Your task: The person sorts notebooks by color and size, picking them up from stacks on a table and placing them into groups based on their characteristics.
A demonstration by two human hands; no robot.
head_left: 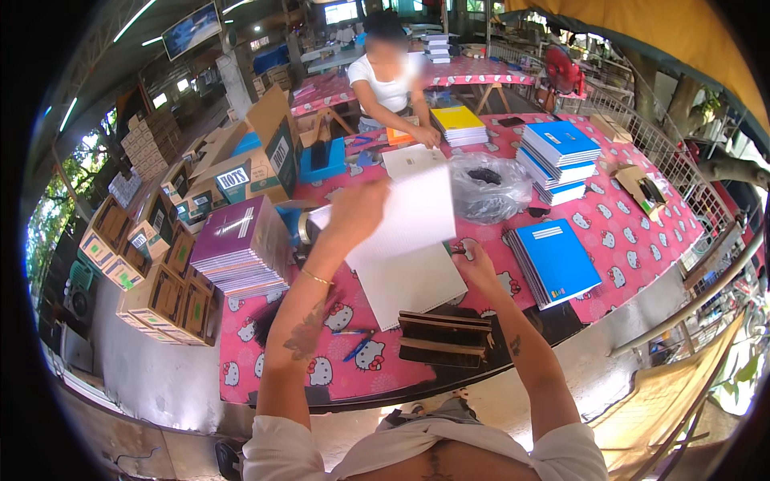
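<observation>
My left hand (361,212) is raised over the table, its fingers closed on the lifted white pages (417,200) of an open notebook. The notebook's lower white page (409,280) lies on the table in front of me. My right hand (475,266) is just right of the notebook, fingers curled around something small and dark that I cannot make out. Nearest to it on the right is a stack of blue notebooks (557,260). Toward me lie a dark wooden block with slats (445,338) and blue pens (358,345).
Purple notebooks (241,240) are stacked at left, beside an open carton (269,152). Beyond the notebook are a clear plastic bag (489,188), yellow notebooks (459,124) and a taller blue stack (559,156). Across the table a person (389,84) handles papers. A red fan (564,68) stands behind.
</observation>
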